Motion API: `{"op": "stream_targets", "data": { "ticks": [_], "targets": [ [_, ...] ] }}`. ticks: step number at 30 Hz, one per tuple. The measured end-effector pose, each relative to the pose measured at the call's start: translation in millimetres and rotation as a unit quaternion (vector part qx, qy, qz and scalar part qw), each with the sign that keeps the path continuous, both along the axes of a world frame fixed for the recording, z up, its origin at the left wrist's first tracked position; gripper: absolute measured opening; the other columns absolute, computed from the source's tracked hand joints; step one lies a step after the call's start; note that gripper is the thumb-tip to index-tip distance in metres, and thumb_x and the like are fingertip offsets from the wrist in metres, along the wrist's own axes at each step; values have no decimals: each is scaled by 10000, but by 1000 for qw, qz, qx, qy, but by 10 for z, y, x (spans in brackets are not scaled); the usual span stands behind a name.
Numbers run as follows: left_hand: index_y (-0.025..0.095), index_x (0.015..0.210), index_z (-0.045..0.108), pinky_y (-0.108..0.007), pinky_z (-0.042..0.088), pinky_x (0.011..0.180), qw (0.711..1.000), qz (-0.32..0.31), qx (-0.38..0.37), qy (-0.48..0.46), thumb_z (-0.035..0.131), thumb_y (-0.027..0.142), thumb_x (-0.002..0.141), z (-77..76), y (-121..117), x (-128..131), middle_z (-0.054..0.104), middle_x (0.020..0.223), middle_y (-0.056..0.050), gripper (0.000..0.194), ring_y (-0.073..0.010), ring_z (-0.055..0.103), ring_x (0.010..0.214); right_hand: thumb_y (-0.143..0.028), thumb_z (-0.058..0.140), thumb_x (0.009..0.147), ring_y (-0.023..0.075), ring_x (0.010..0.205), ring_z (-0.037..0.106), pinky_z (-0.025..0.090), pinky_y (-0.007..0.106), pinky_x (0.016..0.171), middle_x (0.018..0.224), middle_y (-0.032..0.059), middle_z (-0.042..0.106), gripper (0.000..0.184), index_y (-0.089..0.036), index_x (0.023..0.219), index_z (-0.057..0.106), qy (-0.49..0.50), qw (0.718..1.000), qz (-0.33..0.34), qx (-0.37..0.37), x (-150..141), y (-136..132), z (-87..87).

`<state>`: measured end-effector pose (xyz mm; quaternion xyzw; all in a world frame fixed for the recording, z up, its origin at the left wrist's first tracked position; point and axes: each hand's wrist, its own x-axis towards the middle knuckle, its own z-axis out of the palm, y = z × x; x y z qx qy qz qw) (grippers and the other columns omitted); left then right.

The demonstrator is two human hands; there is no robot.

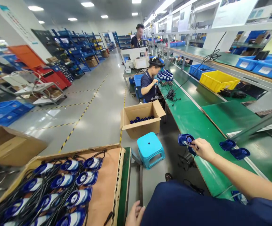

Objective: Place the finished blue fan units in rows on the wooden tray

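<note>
A blue part (183, 139) is pinched between the thumb and fingers of the right hand (204, 149), at the near edge of the green table (189, 116); two similar parts (240, 153) are laid to its right. The left hand (135, 215) is held loosely half open, seemingly empty, near a wooden tray (105, 185) where corded blue-and-white pieces (81, 197) are arranged in rows.

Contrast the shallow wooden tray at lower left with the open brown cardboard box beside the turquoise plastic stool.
The shallow wooden tray has low walls; the open brown cardboard box has taller sides and splayed flaps. Blue-and-white cylindrical parts lie in the tray among black cables, while the box shows dark-blue round parts with no cables visible. Both are open-topped and hold blue parts.
</note>
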<state>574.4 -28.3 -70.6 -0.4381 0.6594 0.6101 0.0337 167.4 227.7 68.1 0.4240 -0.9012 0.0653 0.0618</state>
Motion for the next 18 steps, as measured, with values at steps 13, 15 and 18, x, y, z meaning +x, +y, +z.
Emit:
{"op": "stream_targets", "data": {
  "ticks": [13,15,18],
  "targets": [
    [195,1591,268,-564,251,1273,973,-60,-170,145,843,550,677,754,-40,-534,248,1684,-193,1137,-363,229,1566,-207,626,926,213,853,667,569,380,766,866,62,690,86,-216,1009,644,118,863,430,-238,700,-1516,1439],
    [202,1611,226,-571,209,1283,964,-52,-205,162,938,535,549,924,-68,-818,177,1703,-198,1321,-389,145,1582,-152,627,910,226,861,668,580,394,740,877,67,667,182,-230,1074,645,73,819,506,-261,819,-1831,1682],
    [209,1463,501,-529,338,1204,950,-76,-217,209,859,557,697,991,-168,-1105,492,1533,-188,915,-381,420,1449,-129,610,920,253,880,656,579,427,739,903,104,640,235,-206,1139,643,-32,748,606,-271,970,-2401,1852]
  ]
}}
